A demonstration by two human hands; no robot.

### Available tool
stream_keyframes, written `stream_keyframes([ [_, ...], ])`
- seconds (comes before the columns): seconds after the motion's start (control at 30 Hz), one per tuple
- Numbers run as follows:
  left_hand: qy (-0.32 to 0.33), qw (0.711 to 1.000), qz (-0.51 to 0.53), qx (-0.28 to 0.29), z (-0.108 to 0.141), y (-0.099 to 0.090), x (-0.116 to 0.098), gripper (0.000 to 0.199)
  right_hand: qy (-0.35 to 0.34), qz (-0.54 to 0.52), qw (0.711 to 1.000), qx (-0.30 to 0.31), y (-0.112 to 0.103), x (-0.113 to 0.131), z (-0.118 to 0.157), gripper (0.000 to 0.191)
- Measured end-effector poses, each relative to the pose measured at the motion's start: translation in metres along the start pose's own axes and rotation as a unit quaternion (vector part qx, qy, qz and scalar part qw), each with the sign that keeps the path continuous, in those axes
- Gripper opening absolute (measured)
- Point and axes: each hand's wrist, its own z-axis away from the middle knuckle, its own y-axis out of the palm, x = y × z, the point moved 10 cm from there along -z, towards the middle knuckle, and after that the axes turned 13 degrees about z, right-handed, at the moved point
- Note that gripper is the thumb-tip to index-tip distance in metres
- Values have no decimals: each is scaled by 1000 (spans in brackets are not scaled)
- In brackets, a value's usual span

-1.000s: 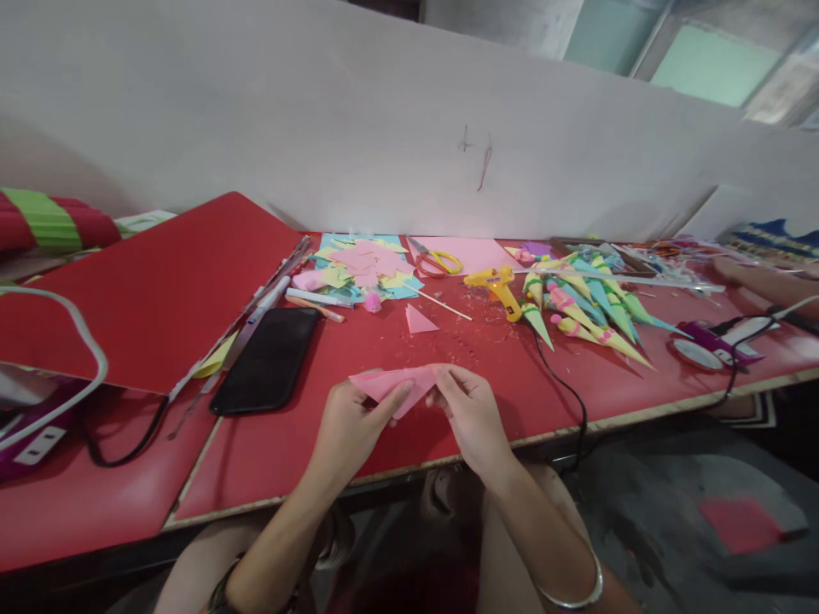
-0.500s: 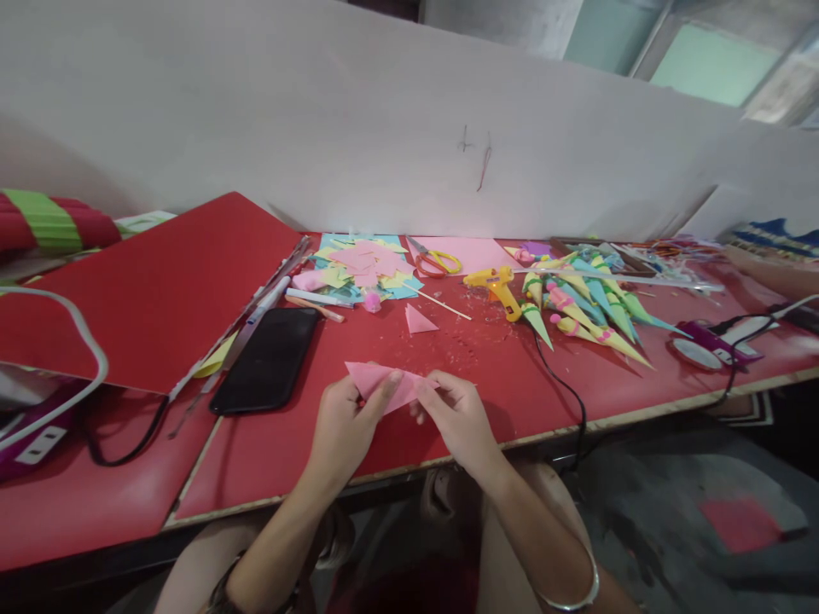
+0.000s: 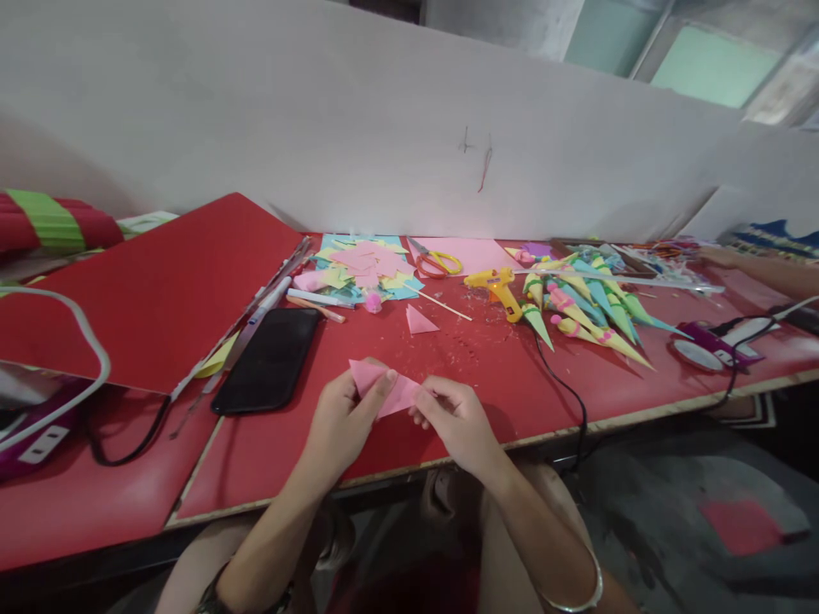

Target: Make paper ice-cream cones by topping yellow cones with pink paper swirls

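A folded piece of pink paper (image 3: 397, 396) is held between my two hands, just above the near edge of the red table. My left hand (image 3: 345, 415) pinches its left part, thumb on top and fingers behind. At the paper's right corner, the thumb and fingers of my right hand (image 3: 457, 422) are closed on it. Beyond my hands lies a small folded pink paper triangle (image 3: 421, 321). A pink pom-pom (image 3: 373, 301) sits near a heap of pink, yellow and blue paper pieces (image 3: 364, 262).
A black phone (image 3: 265, 362) lies left of my hands. Scissors (image 3: 436, 262), a yellow glue gun (image 3: 499, 290) with a black cord, and several decorated paper cones (image 3: 595, 298) lie to the right. Another person's arm (image 3: 755, 266) reaches in at far right. A red board (image 3: 159, 290) leans at left.
The pink paper has turned slightly, and my right hand has shifted a little at its corner. At far right, the other person's hand has moved further left, over the clutter.
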Motion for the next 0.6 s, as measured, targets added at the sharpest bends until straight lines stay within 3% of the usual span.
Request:
stream_keyframes([
  [0.17, -29, 997, -5, 66, -1, 10, 5, 26, -3, 3, 998, 67, 11, 0, 1, 25],
  [0.3, -60, 991, -21, 114, 1, 19, 10, 28, -4, 8, 999, 38, 5, -1, 1, 26],
  [0.5, -11, 994, -48, 99, 0, 13, -1, 29, 19, 10, 999, -27, -6, -10, -1, 26],
  [0.6, 4, 994, -94, 63, -3, 2, -4, 35, -12, 35, 998, -58, -14, -4, 1, 17],
])
